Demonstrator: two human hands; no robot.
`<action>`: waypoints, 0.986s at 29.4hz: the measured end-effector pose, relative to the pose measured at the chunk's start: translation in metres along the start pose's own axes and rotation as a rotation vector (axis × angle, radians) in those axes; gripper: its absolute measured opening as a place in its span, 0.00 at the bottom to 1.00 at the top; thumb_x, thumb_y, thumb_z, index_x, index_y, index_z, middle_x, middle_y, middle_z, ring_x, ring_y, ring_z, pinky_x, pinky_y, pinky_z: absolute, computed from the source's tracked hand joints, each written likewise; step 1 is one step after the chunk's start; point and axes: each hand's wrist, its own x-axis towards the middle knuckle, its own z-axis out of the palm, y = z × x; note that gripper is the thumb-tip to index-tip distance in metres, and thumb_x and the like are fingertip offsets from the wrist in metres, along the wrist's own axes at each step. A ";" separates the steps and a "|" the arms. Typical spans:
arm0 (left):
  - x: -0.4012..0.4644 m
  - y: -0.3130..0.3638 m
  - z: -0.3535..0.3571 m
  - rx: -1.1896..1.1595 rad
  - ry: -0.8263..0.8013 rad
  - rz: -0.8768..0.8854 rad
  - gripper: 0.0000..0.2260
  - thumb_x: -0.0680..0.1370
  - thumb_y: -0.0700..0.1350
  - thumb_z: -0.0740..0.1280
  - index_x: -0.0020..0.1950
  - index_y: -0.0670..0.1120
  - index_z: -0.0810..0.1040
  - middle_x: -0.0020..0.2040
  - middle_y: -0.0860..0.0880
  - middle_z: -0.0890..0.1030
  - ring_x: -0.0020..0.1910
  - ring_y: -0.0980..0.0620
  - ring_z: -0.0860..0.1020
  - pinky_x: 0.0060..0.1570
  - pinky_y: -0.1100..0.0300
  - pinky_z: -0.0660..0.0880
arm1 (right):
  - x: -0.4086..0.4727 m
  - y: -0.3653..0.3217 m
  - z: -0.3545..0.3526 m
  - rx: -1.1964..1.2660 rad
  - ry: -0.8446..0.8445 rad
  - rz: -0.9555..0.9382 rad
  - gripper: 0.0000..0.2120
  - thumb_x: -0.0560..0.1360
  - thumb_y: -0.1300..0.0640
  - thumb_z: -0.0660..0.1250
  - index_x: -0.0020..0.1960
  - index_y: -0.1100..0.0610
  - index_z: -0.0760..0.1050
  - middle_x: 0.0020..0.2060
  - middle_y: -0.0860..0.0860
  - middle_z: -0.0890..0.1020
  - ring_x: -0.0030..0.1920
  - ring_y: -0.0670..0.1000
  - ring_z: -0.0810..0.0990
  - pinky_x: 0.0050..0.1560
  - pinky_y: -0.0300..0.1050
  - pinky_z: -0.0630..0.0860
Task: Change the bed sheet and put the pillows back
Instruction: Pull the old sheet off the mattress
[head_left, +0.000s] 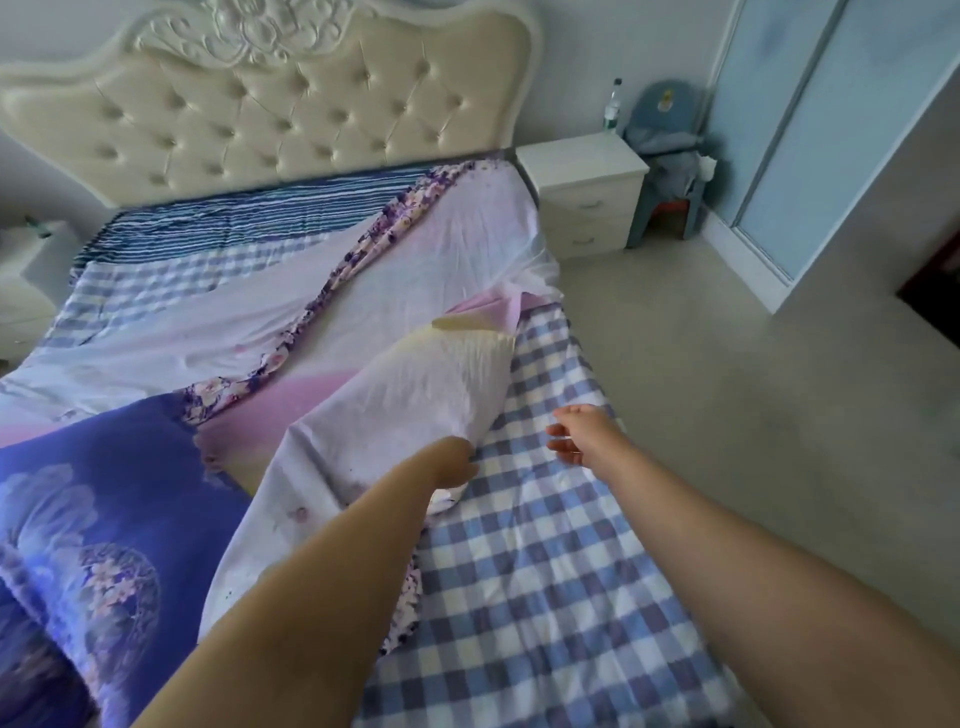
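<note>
A pale lilac sheet with a purple floral border (415, 270) lies rumpled across the bed, partly folded back over itself. My left hand (454, 460) grips a bunched fold of this sheet near the bed's right side, fingers hidden in the cloth. My right hand (574, 434) hovers just to the right above the blue-and-white checked sheet (545, 571), fingers loosely spread and holding nothing. A dark blue striped cover (234, 218) shows near the tufted headboard (270, 104). No pillows are in view.
A blue-purple floral quilt (93, 519) lies heaped at the bed's lower left. A white nightstand (587, 192) with a bottle (614, 106) stands right of the headboard, a small blue chair (667, 156) beside it. Pale carpet (753, 389) runs along the bed's right side.
</note>
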 end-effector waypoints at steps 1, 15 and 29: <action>0.010 0.025 0.004 -0.016 0.006 0.013 0.19 0.80 0.46 0.60 0.70 0.43 0.69 0.72 0.44 0.67 0.69 0.45 0.67 0.68 0.56 0.60 | 0.009 0.001 -0.024 0.017 -0.003 0.004 0.03 0.80 0.58 0.60 0.48 0.54 0.70 0.35 0.52 0.78 0.31 0.50 0.77 0.29 0.40 0.72; 0.149 0.421 0.047 -0.551 0.222 0.008 0.18 0.78 0.47 0.61 0.68 0.49 0.71 0.65 0.46 0.75 0.61 0.46 0.75 0.62 0.55 0.71 | 0.146 -0.066 -0.381 0.008 0.015 0.085 0.07 0.79 0.62 0.60 0.44 0.54 0.69 0.35 0.51 0.77 0.31 0.49 0.75 0.32 0.39 0.69; 0.304 0.406 -0.033 -0.707 0.295 -0.235 0.15 0.78 0.43 0.60 0.63 0.44 0.75 0.60 0.42 0.78 0.57 0.42 0.77 0.58 0.53 0.74 | 0.309 -0.169 -0.366 -0.064 -0.179 0.108 0.08 0.79 0.59 0.62 0.41 0.53 0.70 0.34 0.50 0.76 0.29 0.48 0.75 0.31 0.38 0.70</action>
